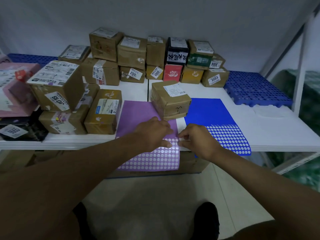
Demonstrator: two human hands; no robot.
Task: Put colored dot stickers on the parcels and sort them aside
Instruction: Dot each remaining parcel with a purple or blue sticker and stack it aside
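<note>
Worktop (225,135): white, front edge overhung by both sticker sheets, so dots could be peeled off near the body. Back stack of parcels (155,58) was lined against the wall; a second group of sorted parcels (69,101) was kept left, apparently finished. Open room was left only at right, before the blue pallet (256,90). Current parcel (170,99) was set straddling purple sheet (136,115) and blue sheet (207,110), within reach. Left hand (152,132) was pressed on the purple sheet, fingers curled; pinch cannot be told. Right hand (199,139) fingers were pinched at the sheet edge, probably lifting a dot.
</note>
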